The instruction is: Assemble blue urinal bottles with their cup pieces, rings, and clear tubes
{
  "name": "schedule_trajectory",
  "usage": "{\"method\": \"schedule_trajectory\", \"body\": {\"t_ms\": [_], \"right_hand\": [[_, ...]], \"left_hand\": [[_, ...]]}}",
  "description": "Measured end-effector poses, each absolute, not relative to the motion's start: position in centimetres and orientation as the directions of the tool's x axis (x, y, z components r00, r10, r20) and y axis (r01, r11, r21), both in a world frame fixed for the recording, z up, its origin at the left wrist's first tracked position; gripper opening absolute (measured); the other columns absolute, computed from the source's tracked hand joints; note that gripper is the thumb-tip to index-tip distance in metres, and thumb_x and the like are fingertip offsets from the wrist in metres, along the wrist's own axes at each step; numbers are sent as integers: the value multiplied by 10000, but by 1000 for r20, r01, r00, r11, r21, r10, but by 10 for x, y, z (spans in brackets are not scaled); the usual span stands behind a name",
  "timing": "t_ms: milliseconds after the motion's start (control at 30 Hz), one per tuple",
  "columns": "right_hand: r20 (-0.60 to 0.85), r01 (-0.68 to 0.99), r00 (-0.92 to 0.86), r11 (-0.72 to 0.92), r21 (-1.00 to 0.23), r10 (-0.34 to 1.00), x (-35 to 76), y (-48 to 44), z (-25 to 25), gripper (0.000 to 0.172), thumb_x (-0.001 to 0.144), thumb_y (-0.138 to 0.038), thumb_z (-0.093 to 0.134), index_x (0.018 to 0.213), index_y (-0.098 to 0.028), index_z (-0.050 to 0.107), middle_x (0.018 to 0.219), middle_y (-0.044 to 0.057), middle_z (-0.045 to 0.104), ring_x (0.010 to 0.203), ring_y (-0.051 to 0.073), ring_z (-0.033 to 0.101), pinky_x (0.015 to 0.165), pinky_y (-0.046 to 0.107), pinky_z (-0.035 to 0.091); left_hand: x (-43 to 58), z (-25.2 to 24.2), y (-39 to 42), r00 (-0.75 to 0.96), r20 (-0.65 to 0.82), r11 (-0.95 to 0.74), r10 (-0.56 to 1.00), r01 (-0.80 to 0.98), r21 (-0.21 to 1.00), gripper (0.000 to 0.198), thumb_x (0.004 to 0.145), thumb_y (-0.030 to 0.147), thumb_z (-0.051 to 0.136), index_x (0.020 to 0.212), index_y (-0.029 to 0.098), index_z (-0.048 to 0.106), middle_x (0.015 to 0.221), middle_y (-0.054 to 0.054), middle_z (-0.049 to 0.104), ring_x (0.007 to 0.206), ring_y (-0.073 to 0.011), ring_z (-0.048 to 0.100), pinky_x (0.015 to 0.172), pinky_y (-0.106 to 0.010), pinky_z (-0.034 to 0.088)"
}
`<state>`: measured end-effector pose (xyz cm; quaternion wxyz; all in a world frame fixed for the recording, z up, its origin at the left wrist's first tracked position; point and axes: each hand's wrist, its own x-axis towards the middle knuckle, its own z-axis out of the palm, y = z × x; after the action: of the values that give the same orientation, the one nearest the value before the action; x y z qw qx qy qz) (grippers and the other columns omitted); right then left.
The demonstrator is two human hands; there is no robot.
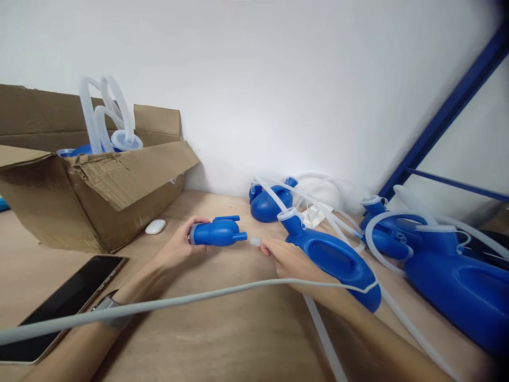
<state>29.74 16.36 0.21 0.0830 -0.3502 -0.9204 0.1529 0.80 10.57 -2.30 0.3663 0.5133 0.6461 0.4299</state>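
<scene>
My left hand [186, 240] is closed round the wide, pale-rimmed end of a blue plastic urinal cup [219, 233]. The cup lies sideways above the table, its narrow spout pointing right. Between the fingers of my right hand [280, 254] is the whitish end of a plastic tube [255, 241], facing the spout with a small gap. Part of that tube is hidden behind my hand and forearm. Just beyond my right hand lies a blue urinal bottle [338, 257] with a moulded handle and a capped neck.
An open cardboard box [79, 196] at left holds blue bottles and white corrugated tubes [119, 106]. A phone [63, 302] and a white earbud case [155, 226] lie near it. More blue bottles [457, 281] crowd the right. A pale cable [191, 293] crosses the foreground.
</scene>
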Motion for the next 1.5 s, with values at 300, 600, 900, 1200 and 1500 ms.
{"method": "schedule_trajectory", "body": {"t_ms": [300,600,900,1200,1500], "right_hand": [[191,633,-680,698,-335,708,287,169,-27,243,681,22,378,815,-180,403,815,9,547,748,159,465,645,300,212],[223,574,-689,708,-411,689,294,175,-33,186,756,-10,391,766,-186,331,755,4,499,687,153,430,645,309,230],[253,533,-739,772,-346,624,293,154,-29,351,929,-274,455,1247,-134,503,1009,101,686,818,250,634,721,346,389],[-13,752,-659,658,-14,752,282,149,-12,334,1060,-343,441,954,-154,695,973,112,750,897,290,710,619,333,291],[36,780,-625,624,34,780,283,147,-16,490,1088,-350,319,919,-155,736,976,142,757,872,288,717,628,348,324]], "left_hand": [[5,-37,107,-159,113,-12,981,530,848,672,653,350,696,1272,220,468,1527,-58,455,1435,-119,498,1338,-408,438],[22,-32,101,-200,97,18,975,505,863,834,480,643,821,1111,172,546,1557,-74,407,1519,-186,422,1391,-449,380],[42,-27,98,-350,-87,50,933,-113,992,562,653,614,600,859,105,484,1446,-9,551,1326,-127,559,920,-161,472],[52,-31,92,-365,74,7,928,215,977,535,669,607,674,839,113,559,1436,-7,562,1417,-139,512,1303,-343,392],[75,-33,68,-489,325,-96,809,436,895,486,710,600,623,820,127,636,1405,-8,574,1338,-92,557,1278,-359,451]]}}
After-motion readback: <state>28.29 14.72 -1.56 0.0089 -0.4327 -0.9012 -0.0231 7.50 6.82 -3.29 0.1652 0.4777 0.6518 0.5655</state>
